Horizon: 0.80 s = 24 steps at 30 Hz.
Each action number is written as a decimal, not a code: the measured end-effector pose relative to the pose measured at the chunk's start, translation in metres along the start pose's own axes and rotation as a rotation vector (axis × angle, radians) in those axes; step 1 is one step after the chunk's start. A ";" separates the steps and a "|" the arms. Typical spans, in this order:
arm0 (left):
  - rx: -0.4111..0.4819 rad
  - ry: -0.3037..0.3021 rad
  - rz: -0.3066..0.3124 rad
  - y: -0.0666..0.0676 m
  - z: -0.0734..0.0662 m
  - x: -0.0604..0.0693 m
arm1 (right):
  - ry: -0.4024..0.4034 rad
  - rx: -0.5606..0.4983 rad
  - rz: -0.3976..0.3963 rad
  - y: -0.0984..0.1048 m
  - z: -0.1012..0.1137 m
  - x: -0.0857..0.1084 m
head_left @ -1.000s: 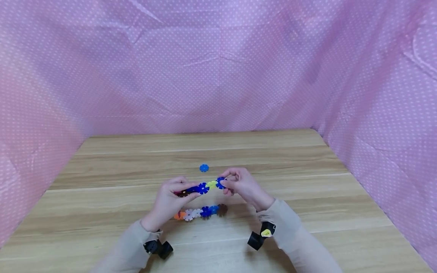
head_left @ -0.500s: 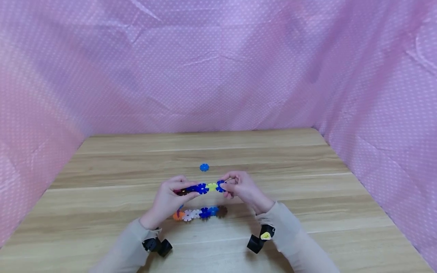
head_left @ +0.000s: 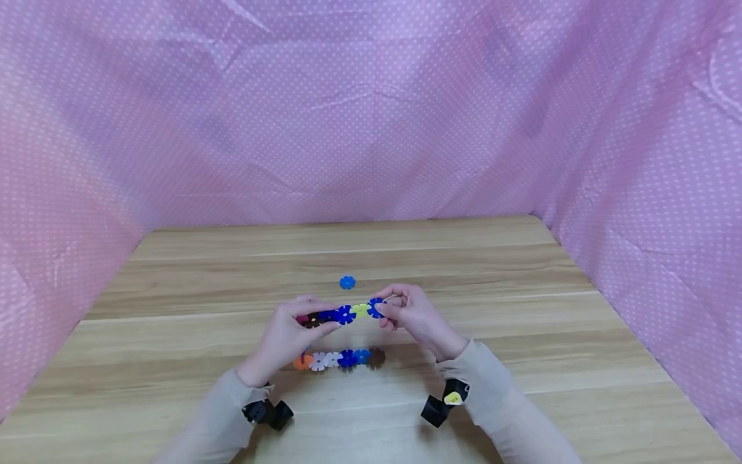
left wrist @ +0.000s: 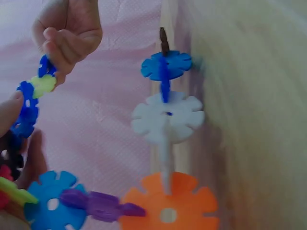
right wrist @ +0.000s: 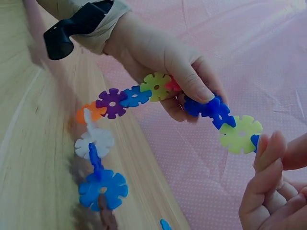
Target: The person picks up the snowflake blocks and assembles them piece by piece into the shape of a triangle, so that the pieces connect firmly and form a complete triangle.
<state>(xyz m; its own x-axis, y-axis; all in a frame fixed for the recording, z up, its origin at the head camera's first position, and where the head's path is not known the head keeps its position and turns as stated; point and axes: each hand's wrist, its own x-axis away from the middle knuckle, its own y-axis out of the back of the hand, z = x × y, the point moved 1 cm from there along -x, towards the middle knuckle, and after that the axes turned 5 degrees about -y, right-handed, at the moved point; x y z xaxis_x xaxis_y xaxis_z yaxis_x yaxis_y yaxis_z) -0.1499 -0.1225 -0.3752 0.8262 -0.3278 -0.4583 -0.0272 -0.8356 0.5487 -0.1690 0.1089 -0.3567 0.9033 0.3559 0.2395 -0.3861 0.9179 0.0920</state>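
A chain of slotted plastic snowflake discs runs through both hands. My left hand (head_left: 284, 338) grips its upper stretch between thumb and fingers, around dark blue discs (right wrist: 211, 108). To the right of that grip, a yellow disc (right wrist: 241, 134) links on. My right hand (head_left: 414, 316) pinches the dark blue disc (head_left: 376, 308) at the end, joined to the yellow one. From the left hand the chain bends down through a purple disc (right wrist: 112, 103) to an orange disc (left wrist: 169, 203). White discs (left wrist: 168, 117), blue ones and a brown disc (head_left: 376, 358) follow, low over the tabletop.
A single blue snowflake disc (head_left: 347, 282) lies on the wooden table (head_left: 232, 258) beyond the hands. Pink dotted cloth (head_left: 371, 129) hangs around the table's back and sides. Black cameras (head_left: 268, 414) are strapped at both wrists.
Both hands, with the stretch of chain between them, dip slightly and then rise again. The grips stay the same, and the loose blue disc keeps its place on the table.
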 end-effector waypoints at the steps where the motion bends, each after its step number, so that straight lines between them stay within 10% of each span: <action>1: -0.037 -0.007 0.014 0.002 -0.001 -0.001 | -0.005 0.007 -0.009 0.000 -0.001 0.000; 11: -0.434 -0.479 0.001 0.004 -0.027 -0.019 | 0.035 0.006 -0.015 -0.007 -0.005 0.002; 24: -0.457 -0.514 0.082 -0.005 -0.039 -0.026 | 0.162 0.125 -0.099 -0.018 -0.006 0.007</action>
<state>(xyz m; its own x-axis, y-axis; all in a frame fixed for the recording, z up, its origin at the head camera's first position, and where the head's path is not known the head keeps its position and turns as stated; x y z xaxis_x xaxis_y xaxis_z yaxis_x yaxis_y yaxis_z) -0.1498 -0.0926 -0.3386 0.4572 -0.6437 -0.6137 0.2549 -0.5663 0.7838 -0.1551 0.0962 -0.3624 0.9522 0.2985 0.0657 -0.3055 0.9243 0.2289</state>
